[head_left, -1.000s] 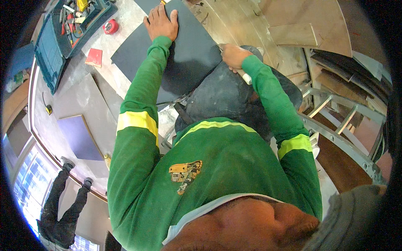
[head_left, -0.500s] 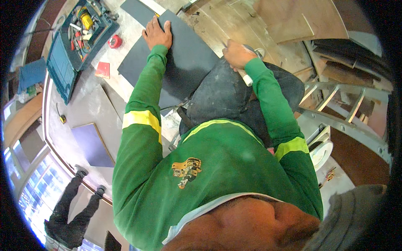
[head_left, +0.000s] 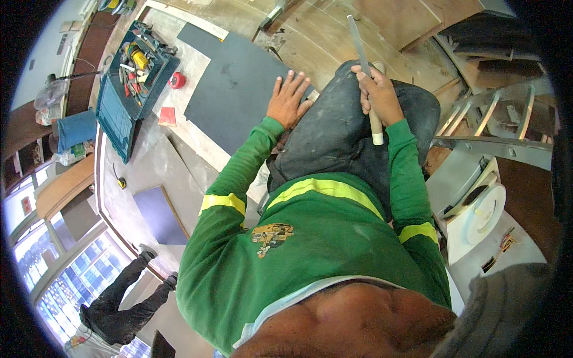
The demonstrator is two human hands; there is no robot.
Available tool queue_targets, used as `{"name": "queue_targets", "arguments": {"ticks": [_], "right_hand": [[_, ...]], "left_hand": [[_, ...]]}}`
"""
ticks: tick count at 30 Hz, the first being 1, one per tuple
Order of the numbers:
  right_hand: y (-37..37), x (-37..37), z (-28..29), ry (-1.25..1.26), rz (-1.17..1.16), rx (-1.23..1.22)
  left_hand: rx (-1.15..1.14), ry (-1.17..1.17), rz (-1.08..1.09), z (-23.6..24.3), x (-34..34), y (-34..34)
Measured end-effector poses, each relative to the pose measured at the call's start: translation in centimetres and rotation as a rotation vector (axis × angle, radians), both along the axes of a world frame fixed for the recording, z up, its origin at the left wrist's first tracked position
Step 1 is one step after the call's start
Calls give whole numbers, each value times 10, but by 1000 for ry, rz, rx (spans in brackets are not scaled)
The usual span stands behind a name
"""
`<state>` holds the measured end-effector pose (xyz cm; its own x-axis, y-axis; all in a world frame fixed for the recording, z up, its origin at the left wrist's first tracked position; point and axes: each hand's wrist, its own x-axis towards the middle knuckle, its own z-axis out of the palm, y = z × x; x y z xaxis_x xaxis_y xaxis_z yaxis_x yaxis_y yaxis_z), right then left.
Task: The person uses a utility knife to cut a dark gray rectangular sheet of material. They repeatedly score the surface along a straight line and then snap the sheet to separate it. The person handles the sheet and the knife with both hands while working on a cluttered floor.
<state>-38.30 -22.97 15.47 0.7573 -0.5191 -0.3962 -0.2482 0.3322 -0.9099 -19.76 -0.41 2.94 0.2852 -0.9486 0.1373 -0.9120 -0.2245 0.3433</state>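
Observation:
In my right hand is a file with a long, narrow grey blade and a pale wooden handle. My fingers close around it where blade and handle meet, and the blade points away from me above my right knee. My left hand lies with fingers spread on the near right edge of a dark grey sheet, beside my thigh. This sheet rests flat on a pale, dusty work surface. A smaller dark grey strip adjoins its far left side.
Left of the sheet are an open teal toolbox, a red tape measure and a red square piece. A ladder lies to the right. Another person's legs show at lower left. A framed dark panel lies nearby.
My left hand has slid from the far part of the sheet to its near right edge. My right hand has raised the file, so its blade now shows. The view has shifted.

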Motion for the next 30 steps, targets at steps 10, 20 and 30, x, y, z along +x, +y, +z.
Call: {"name": "queue_targets", "arguments": {"ticks": [10, 20, 30], "right_hand": [[28, -16, -17, 39, -81, 79], [88, 102, -2, 51, 283, -22], [45, 76, -57, 231, 59, 59]], "left_hand": [[-167, -136, 525, -2, 168, 22], [236, 359, 783, 11, 382, 161], [293, 160, 848, 16, 313, 89]]}}
